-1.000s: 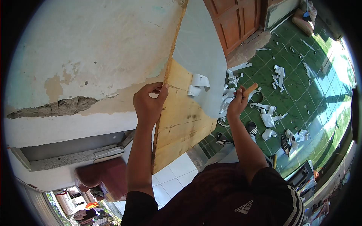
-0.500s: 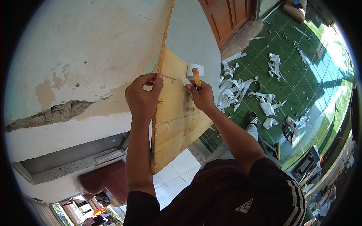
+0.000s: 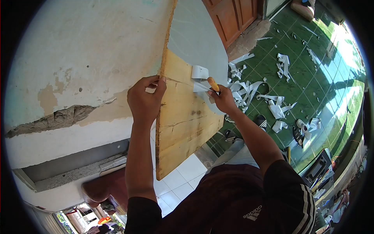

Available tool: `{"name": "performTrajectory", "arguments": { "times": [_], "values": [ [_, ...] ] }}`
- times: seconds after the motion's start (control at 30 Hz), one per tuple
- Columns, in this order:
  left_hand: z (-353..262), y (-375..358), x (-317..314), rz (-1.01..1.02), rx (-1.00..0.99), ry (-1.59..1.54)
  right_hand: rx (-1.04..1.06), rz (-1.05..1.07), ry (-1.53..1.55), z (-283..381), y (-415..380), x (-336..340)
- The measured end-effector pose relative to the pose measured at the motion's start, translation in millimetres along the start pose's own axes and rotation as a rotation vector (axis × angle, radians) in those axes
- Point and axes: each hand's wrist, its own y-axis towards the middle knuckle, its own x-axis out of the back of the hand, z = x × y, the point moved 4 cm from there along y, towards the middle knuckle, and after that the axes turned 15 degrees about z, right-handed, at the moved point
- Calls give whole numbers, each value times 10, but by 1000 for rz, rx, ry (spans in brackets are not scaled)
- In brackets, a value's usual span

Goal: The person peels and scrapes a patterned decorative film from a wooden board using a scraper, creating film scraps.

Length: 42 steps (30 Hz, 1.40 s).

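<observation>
A wooden board [image 3: 181,105] stands on edge in front of me, its lower part bare yellowish wood and its upper part under a pale grey sheet layer [image 3: 196,35]. My left hand [image 3: 146,95] pinches the board's left edge between thumb and fingers. In my right hand [image 3: 224,98] is a tool with an orange-yellow wooden handle [image 3: 213,84]; its working end is hidden. The thumb and fingers of that hand also meet a white strip [image 3: 201,87] lifted from the board. Just above, a curled white flap [image 3: 200,72] stands off the surface.
Torn white strips [image 3: 276,111] litter the green tiled floor [image 3: 261,70] on the right, near sandals [image 3: 299,134]. A chipped wall [image 3: 97,46] rises on the left. Behind the board is a brown door [image 3: 233,19]. White tiles [image 3: 181,179] lie below.
My right hand has moved right and slightly down with the tool, drawing the white strip away from the board. The flap above has curled further. My left hand stays at the edge.
</observation>
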Motion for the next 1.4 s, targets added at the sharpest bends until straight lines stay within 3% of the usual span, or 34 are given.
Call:
{"name": "performTrajectory", "arguments": {
  "times": [0.57,1.1,1.23,1.4],
  "values": [
    [-24,-13,30,39,44,37,-12,-34,-164,-628,-126,417],
    [116,1,191,64,79,174,-226,117,-147,-1010,-216,562],
    [190,15,244,64,38,276,-41,81,-309,-902,-195,528],
    [338,24,343,40,115,378,-35,108,-395,-737,-13,467]
  ]
}}
